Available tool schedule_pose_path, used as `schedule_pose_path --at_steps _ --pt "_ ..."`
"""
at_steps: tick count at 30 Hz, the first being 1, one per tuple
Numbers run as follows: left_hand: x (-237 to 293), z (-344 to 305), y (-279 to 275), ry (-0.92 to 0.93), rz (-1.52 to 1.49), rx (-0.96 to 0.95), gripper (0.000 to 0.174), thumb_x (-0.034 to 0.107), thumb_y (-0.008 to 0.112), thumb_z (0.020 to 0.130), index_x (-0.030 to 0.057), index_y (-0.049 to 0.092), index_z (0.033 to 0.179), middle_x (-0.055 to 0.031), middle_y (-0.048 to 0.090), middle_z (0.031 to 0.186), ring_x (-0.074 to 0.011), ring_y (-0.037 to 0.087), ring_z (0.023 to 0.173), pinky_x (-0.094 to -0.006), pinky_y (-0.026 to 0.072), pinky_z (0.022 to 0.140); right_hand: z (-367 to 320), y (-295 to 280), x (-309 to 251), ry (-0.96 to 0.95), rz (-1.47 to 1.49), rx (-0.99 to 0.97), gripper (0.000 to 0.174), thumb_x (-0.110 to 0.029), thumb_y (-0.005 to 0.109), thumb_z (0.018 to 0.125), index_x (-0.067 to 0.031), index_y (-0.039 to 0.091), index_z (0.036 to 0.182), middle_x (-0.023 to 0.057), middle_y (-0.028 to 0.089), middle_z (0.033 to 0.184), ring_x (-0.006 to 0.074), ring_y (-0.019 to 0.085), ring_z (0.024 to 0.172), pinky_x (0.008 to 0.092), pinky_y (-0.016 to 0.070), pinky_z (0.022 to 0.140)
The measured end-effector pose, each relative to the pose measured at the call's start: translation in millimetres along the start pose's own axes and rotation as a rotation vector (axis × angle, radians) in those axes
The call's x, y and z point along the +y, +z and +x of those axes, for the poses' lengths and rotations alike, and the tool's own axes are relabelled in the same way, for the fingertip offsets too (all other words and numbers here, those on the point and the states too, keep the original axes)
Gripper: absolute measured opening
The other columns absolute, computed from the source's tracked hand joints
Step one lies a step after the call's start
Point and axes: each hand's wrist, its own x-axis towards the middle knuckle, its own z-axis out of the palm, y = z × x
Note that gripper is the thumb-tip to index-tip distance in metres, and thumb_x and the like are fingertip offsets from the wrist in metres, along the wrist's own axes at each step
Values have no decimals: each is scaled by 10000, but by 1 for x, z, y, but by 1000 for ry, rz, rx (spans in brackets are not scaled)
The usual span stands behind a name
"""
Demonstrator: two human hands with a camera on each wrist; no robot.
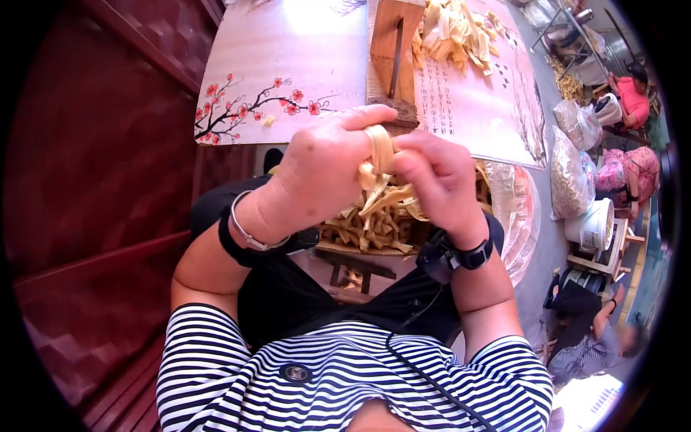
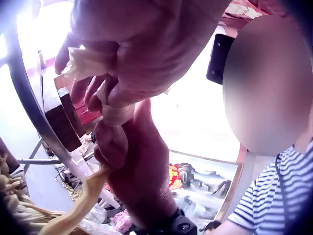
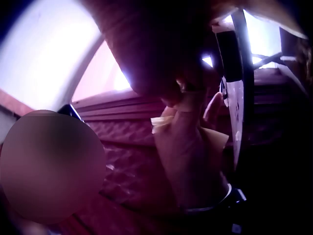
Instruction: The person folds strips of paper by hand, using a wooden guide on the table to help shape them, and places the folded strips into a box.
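Note:
Both hands meet over the lap around a pale yellow, flat, ribbon-like strip. My left hand holds it, with the strip looped over its fingers. Thumb and fingers of my right hand pinch the strip just beside the loop. In the left wrist view a long tail of the strip hangs below the right hand. The right wrist view is dark, but pale strip ends stick out beside the left hand. Below the hands lies a heap of similar strips, partly hidden by them.
Ahead is a board printed with blossoms, with a slotted wooden block on it. Loose strips are piled beyond the block. A dark red panel stands at left. Stuffed plastic bags, a white bucket and several seated people are at right.

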Motion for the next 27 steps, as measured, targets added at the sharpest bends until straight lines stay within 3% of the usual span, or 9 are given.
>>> schedule_pose_path --at_steps 4,7,8,12,15,19,20,23,27 --pt "6 -2 6 77 70 51 98 -15 640 771 -52 631 861 -169 648 1063 -290 657 925 -332 525 781 -2 -1 -4 58 -289 -110 164 -154 583 893 1 636 883 95 627 694 163 586 584 291 449 543" --pt "0 0 5 81 -218 52 56 -45 620 786 -57 624 841 -183 641 1063 -281 657 922 -330 525 791 0 -3 4 368 184 -146 293 -234 495 958 -4 620 827 23 585 631 117 525 520 262 413 495" --pt "5 1 -1 -8 -325 61 87 10 595 848 -65 633 825 -185 642 1061 -256 655 925 -327 527 796 2 -2 -5 553 424 -179 423 -342 444 995 -10 608 792 -30 498 568 67 411 463 227 324 443" --pt "-11 6 -21 -65 -555 294 278 194 571 932 -67 651 879 -134 665 979 -171 652 829 -257 531 684 -7 -8 8 602 978 -413 501 -456 451 981 -29 596 764 -56 361 517 43 259 437 222 185 418" --pt "-9 2 -24 -374 -605 145 273 220 605 921 -50 646 920 -94 671 874 -112 629 707 -212 506 609 -4 -5 11 673 1005 -319 494 -453 441 986 -43 597 759 -52 353 513 47 255 432 221 181 414" --pt "-10 -1 -12 -533 -1014 -169 341 278 683 867 -26 610 1002 -38 632 738 -66 562 553 -184 454 501 0 1 9 837 959 -238 408 -399 513 967 -55 604 766 -60 367 530 45 257 437 210 185 421" --pt "-7 1 -11 -562 -979 -180 238 185 670 857 -24 590 936 -44 602 679 -67 510 492 -194 417 459 -1 0 11 755 923 -324 337 -333 591 935 -54 609 747 -58 415 548 36 281 449 203 199 427" --pt "-14 -3 -9 -617 -1199 36 58 27 647 835 4 609 872 -12 592 649 -46 497 491 -185 375 437 3 -8 2 755 772 -114 293 -286 647 905 -49 620 734 -48 479 579 28 305 463 203 214 429" --pt "-20 5 -4 -546 -1027 179 35 31 625 848 6 601 848 5 566 631 -33 472 497 -181 361 447 10 -17 3 559 421 167 198 -214 712 858 -36 658 790 -56 553 650 6 396 536 174 269 465"
